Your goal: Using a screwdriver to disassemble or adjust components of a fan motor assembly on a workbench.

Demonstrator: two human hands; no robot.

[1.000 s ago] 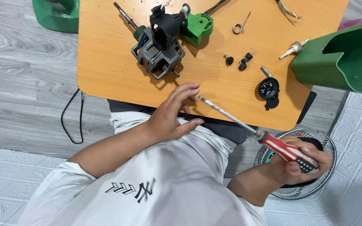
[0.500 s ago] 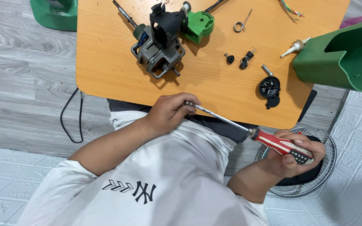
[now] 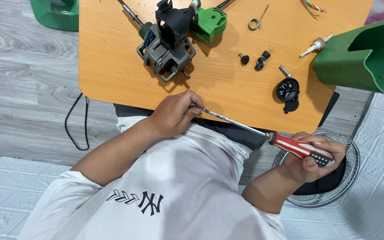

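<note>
Screwdriver (image 3: pixel 263 133) lies slantwise over the lap, just off the table (image 3: pixel 112 66) edge — right hand (image 3: pixel 312 158) clamped on its red handle, left hand (image 3: pixel 174 113) fingertips pinched together at the tip end, nearer the motor (image 3: pixel 165 44).

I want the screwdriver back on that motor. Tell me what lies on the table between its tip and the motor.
Nothing visible. The left hand pinches the screwdriver tip at the table's near edge; bare wood runs from there to the motor. The small black parts lie off to the side.
</note>
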